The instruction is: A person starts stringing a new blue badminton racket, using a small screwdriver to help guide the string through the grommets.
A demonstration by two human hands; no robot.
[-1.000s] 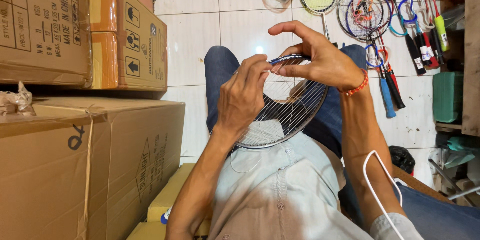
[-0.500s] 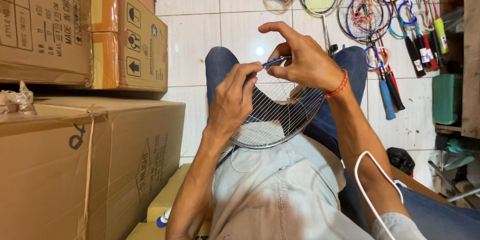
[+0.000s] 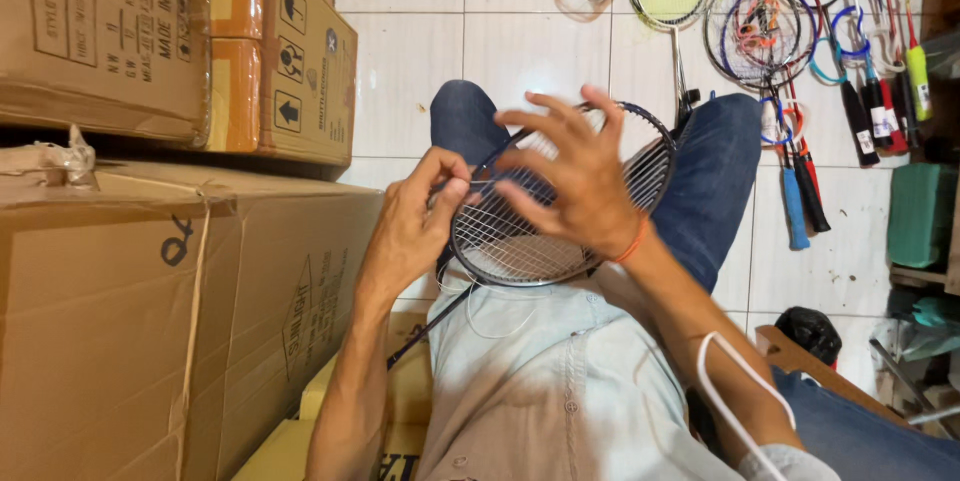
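I see my left hand (image 3: 415,226) pinched on the rim of the dark, oval-headed badminton racket (image 3: 560,206) at its left edge, thumb and fingertips closed tight on the thin frame where a white string crosses it. My right hand (image 3: 570,181) hovers over the string bed with the fingers spread wide and holding nothing, the palm just above the strings. The racket lies across my lap, on the blue denim of my knees (image 3: 720,171), its slim black shaft running down toward my pale blue shirt (image 3: 545,391). To do this well, I judge the left pinch should stay firm on the frame so the head cannot twist, while the right fingertips work one string at a time and keep the tension even. The strings look fine, taut and slightly glossy in a tight grid; a loose loop of white string (image 3: 500,316) hangs slack below the head. Rough brown cardboard boxes (image 3: 150,311) stand beside me, and more strung rackets (image 3: 770,41) lie on the smooth white floor tiles (image 3: 530,51) beyond.
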